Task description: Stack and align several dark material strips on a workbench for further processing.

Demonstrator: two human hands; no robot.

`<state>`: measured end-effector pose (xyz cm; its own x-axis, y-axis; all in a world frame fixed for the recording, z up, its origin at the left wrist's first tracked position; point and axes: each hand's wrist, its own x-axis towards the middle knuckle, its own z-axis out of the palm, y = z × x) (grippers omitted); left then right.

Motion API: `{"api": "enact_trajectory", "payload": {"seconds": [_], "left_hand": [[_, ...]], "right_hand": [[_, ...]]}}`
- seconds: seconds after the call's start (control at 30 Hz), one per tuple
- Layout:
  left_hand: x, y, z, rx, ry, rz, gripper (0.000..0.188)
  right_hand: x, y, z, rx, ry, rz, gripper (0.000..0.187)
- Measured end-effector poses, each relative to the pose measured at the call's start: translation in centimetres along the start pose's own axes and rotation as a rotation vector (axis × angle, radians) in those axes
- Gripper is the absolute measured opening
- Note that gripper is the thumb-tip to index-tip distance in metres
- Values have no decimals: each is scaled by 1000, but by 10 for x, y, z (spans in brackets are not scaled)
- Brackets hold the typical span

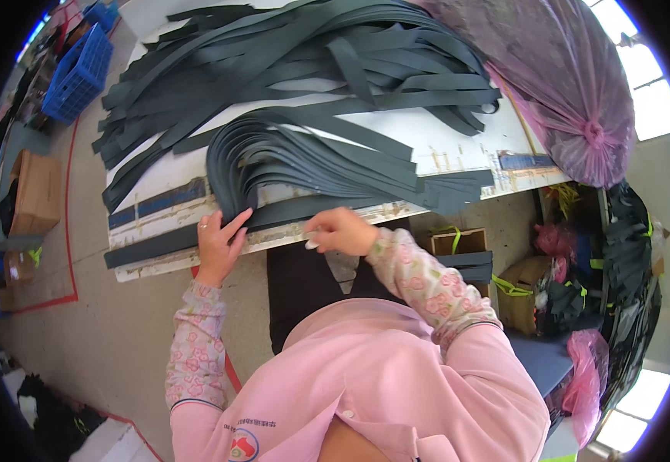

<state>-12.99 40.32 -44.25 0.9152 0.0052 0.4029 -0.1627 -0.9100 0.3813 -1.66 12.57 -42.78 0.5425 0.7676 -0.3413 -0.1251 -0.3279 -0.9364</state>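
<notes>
Your left hand (221,245) rests at the near end of the arched bundle of dark strips (231,165), thumb and fingers spread; it seems to steady rather than pinch, probably so the layers stay lined up. Your right hand (344,231) hovers just off the near edge of the surface (458,158), fingers curled toward the thumb; a small white bit (310,245) shows at the fingertips, but you may or may not be pinching it: I cannot tell. The bundle lies on the surface in front of you, looped at the left with ends reaching right, perhaps to keep it as one stack. A flat strip (150,244) runs along the near edge. Behind lies the loose pile of strips (273,58), likely set back to leave you room.
</notes>
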Motion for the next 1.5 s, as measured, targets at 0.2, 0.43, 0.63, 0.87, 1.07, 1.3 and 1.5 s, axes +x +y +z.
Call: {"api": "enact_trajectory", "payload": {"seconds": [0.2,0.43,0.63,0.87,1.07,1.3,1.5], "left_hand": [[-2,-5,2,-28,15,-11,44],[-6,-2,-6,71,9,-19,43],[-3,-2,4,-11,23,-26,45],[-9,-5,-3,-32,24,-65,47],[-5,-4,-2,-31,28,-65,46],[-5,-2,0,-47,39,-68,44],[-5,1,-6,-74,-9,-59,50]], "right_hand": [[59,-28,39,-342,152,-245,52],[78,-20,73,-352,284,-334,15],[70,-22,77,-396,305,-277,10],[75,-23,92,-476,302,-328,11],[81,-20,94,-556,360,-354,11],[68,-18,63,-246,192,-137,14],[5,1,-28,-159,356,-35,13]]}}
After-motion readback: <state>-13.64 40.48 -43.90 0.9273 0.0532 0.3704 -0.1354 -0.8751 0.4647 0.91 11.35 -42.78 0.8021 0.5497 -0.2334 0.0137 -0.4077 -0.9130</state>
